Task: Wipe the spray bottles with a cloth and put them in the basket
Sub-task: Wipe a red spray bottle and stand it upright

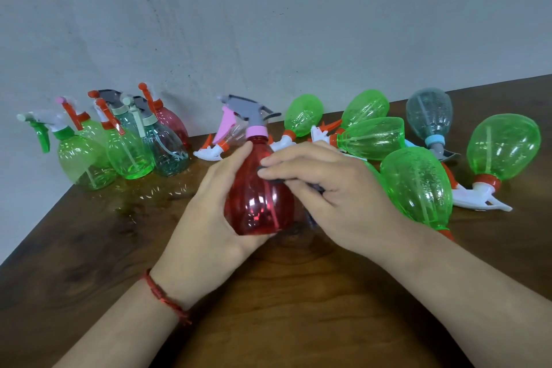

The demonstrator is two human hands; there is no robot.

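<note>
Table (298, 308) dark wood, wall behind. Red spray bottle (260, 203) upright at centre, grey trigger head, pink collar. Left hand (206, 218) wrapped around bottle's 9 o'clock side and base. Right hand (325, 191) closed on dark cloth (264, 172), mostly hidden, pressing it against bottle's 3 o'clock shoulder. Upright bottles (125, 146) clustered at 10 o'clock. Green bottles (418, 185) lying toppled from 1 to 3 o'clock.

Red spray bottle (260, 203) upright, held; dark cloth (264, 172) pressed against it.
</note>
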